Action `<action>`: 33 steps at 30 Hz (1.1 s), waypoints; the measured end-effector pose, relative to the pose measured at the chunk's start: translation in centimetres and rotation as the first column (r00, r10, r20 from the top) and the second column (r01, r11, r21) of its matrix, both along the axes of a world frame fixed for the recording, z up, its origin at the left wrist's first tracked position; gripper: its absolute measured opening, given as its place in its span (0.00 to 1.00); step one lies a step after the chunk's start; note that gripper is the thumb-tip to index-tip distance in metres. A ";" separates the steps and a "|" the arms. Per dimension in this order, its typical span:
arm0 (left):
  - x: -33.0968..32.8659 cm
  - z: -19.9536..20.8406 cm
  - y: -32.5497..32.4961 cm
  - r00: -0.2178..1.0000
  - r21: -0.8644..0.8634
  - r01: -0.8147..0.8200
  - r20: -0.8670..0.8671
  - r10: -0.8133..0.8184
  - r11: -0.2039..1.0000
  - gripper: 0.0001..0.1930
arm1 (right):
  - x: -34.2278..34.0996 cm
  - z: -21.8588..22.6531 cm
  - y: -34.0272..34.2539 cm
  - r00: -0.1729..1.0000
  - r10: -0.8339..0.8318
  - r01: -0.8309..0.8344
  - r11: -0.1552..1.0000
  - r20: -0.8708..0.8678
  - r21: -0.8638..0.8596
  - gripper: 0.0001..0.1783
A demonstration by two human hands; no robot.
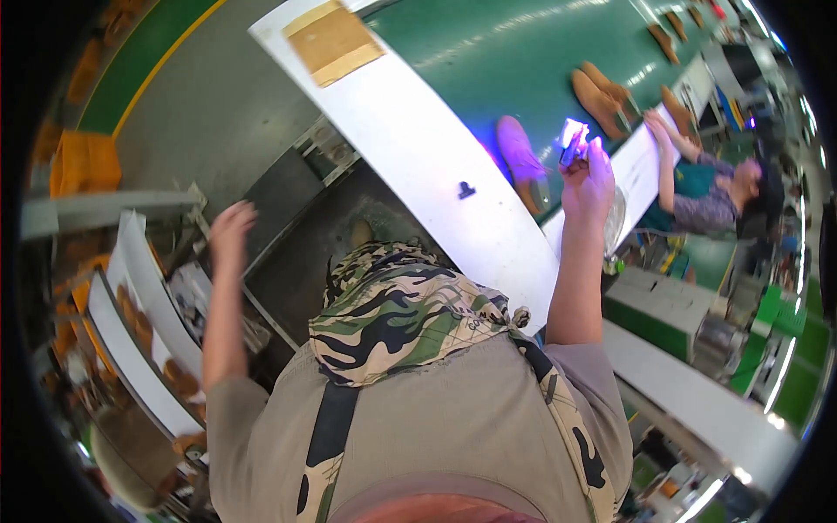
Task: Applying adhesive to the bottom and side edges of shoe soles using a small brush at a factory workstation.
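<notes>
Grey floor (218, 78) stretches towards ten o'clock, where a yellow line (133, 108) borders a green strip (139, 65). An orange bin (87, 166) stands past nine o'clock. A white tabletop (410, 139) slants from eleven o'clock past the middle, edging a green surface (471, 65) near one o'clock. Past three o'clock sit a grey cabinet (658, 298) and bright tube lights (783, 375).

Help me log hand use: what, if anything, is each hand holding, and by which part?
The right hand holds a small dark lamp glowing violet-white, apparently by its lower end; glare hides the exact grip. Nothing shows in the left hand.
</notes>
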State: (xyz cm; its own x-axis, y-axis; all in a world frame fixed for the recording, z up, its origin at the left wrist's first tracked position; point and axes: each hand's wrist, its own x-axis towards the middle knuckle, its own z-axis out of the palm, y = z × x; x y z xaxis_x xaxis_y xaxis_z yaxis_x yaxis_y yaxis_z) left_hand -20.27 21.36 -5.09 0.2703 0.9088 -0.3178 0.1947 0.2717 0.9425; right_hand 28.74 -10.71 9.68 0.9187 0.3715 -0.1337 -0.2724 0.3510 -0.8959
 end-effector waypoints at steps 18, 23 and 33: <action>61.5 -13.3 -21.9 0.675 -0.786 0.449 -0.013 -0.738 0.425 0.20 | -1.1 -10.7 -32.2 0.740 -0.657 0.624 0.751 -0.144 -0.215 0.07; 61.2 -12.9 -20.6 0.668 -0.708 0.646 0.343 -0.660 0.286 0.16 | 3.1 -11.8 -29.6 0.757 -0.640 0.569 0.744 -0.131 -0.349 0.07; 55.5 -0.7 -16.6 0.296 -0.233 0.952 0.862 -0.410 0.199 0.36 | 12.1 -4.3 -16.8 0.914 -0.374 0.406 0.848 0.158 -0.339 0.10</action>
State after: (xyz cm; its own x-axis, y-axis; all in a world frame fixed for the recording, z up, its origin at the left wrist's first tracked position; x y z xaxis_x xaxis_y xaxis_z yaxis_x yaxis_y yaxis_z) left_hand 35.26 4.75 -5.84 0.9694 -0.2133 -0.1212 0.2449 0.8128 0.5285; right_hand 40.87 -27.48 5.35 0.9913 -0.0789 -0.1050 -0.1000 0.0646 -0.9929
